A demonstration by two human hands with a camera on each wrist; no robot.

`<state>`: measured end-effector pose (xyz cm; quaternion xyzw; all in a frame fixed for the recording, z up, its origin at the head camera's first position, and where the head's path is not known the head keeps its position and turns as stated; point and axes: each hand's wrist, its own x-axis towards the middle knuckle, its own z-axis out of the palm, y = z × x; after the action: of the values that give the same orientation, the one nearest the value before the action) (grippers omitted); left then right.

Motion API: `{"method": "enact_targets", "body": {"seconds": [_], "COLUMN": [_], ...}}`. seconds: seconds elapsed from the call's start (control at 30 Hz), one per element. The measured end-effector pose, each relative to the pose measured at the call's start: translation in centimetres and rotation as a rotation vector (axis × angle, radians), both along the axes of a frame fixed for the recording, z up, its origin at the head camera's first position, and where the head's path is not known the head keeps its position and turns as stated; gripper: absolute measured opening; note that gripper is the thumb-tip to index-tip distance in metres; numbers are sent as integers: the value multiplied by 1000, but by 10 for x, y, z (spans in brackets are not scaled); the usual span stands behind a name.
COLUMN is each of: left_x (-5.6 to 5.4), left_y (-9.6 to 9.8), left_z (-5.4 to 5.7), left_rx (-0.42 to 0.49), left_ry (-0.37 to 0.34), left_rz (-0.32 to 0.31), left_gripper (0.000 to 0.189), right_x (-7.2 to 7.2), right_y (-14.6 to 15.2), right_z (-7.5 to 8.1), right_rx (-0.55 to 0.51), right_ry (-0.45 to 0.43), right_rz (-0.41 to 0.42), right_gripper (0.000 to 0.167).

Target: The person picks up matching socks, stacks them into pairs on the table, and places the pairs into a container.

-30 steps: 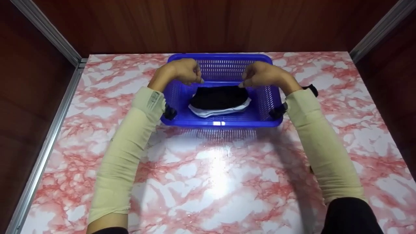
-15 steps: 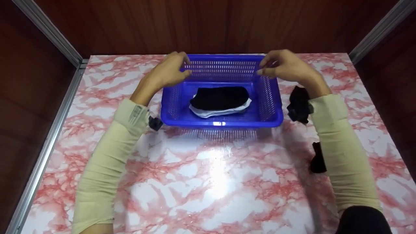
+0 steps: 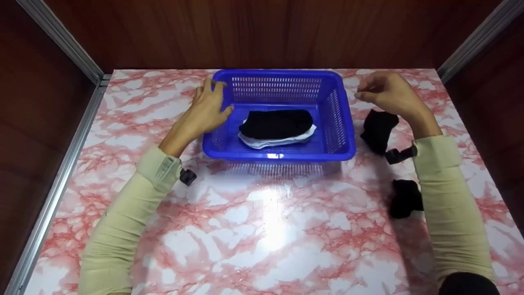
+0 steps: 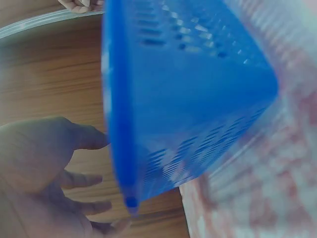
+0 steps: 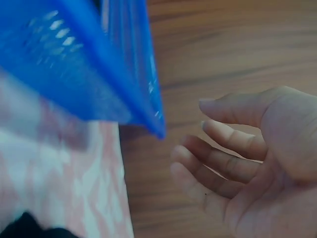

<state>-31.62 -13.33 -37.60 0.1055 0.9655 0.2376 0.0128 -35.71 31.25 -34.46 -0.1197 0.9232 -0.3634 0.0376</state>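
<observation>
A blue plastic basket (image 3: 278,156) with slotted walls stands at the back of the table. Inside it lies a folded black sock (image 3: 278,123) on top of white cloth (image 3: 274,143). My left hand (image 3: 206,107) is at the basket's left rim, fingers spread and relaxed; the left wrist view shows the thumb tip right at the rim. To the right of the basket, apart from it, my right hand (image 3: 389,95) hovers with loosely bent fingers and nothing in them. Just below that hand a black sock (image 3: 378,129) lies on the table.
Another black sock-like cloth (image 3: 405,198) lies nearer, partly hidden by the right sleeve. Red and white marbled table (image 3: 245,246) extends in front of the basket. A brown wood-grain panel (image 3: 262,32) rises behind, with metal-framed panels at both sides.
Both hands have drawn apart from above the folded sock, the left to the basket's left rim, the right out past its right side. The black cloths on the right have come into view.
</observation>
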Motion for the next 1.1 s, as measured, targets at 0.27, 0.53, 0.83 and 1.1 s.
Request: {"method": "enact_targets", "body": {"seconds": [0.27,0.53,0.83,1.1], "left_x": [11,17,18,19], "left_y": [0,1,1,0], "left_z": [-21,-32,-39,-42], "left_rx": [102,168,155,145], "left_ry": [-6,31,-3,-16], "left_rz": [47,83,121,120], "left_gripper": [76,81,86,87], "right_x": [3,-2,-2,4], "right_y": [27,51,78,84], "right_z": [-26,-54,-73,-90], "right_rx": [135,236,293,312], "right_ry": [11,-36,-159,-195], "right_rz": [-51,-79,13,7], "right_gripper": [28,35,57,75]}}
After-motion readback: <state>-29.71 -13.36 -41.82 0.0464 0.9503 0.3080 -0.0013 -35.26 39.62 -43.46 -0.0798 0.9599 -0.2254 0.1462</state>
